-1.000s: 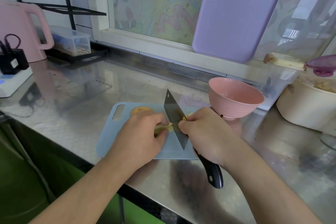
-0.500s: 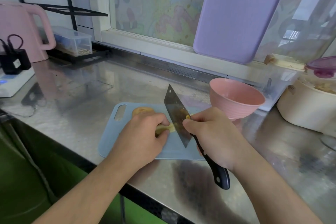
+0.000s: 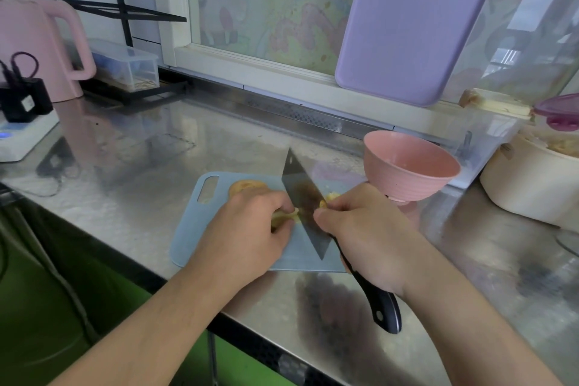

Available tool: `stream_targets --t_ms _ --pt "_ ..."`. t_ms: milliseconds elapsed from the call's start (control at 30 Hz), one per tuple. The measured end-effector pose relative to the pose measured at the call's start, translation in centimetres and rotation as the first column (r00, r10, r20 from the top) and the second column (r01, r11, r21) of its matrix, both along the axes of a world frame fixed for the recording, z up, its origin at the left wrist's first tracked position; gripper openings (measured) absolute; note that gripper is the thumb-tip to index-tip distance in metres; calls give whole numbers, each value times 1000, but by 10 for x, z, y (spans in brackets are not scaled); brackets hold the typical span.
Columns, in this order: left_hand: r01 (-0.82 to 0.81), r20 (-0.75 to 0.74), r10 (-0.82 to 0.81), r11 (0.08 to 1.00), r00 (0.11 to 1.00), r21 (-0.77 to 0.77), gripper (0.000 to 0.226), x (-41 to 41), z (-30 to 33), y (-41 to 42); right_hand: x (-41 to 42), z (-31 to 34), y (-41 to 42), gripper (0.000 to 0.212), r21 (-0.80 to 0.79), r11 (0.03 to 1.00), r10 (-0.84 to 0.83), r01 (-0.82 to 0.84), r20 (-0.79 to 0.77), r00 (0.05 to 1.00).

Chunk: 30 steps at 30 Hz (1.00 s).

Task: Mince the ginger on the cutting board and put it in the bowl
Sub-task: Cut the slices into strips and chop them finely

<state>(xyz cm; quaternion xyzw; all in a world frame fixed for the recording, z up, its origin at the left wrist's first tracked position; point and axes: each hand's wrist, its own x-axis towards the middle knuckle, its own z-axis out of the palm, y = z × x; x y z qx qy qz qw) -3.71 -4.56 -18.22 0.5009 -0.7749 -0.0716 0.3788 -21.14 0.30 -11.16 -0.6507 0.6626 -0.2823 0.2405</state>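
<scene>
Ginger: the pale yellow ginger piece (image 3: 283, 217) lies on our light blue plastic cutting board (image 3: 200, 229), pinned by our curled left hand (image 3: 247, 229).
Cleaver: our right hand (image 3: 363, 232) clenches the black-handled steel cleaver (image 3: 305, 204), touching the ginger's 3 o'clock end.
Bowl: the pink ribbed bowl (image 3: 410, 166) stands on the steel counter (image 3: 156, 160), at 2 o'clock.

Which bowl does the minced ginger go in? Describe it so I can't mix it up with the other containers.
Start at the blue cutting board on the steel counter. Just past its far right corner, beyond the right hand, stands the pink bowl. It is the only pink, open, footed bowl; the cream pot to its right is larger and paler.
</scene>
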Motion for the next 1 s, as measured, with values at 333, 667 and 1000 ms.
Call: stream_targets --t_ms 333,667,1000 --pt "13 -15 -12 999 1000 32 10 3 -1 0 4 -6 -7 48 -18 1000 6 -5 45 999" --pt "3 -32 -2 1000 999 13 13 2 -4 -3 -1 2 -1 43 -79 995 66 -57 117 991" --pt "4 -41 -4 1000 999 -9 13 2 -5 -3 1 1 3 49 36 999 33 -33 -5 999"
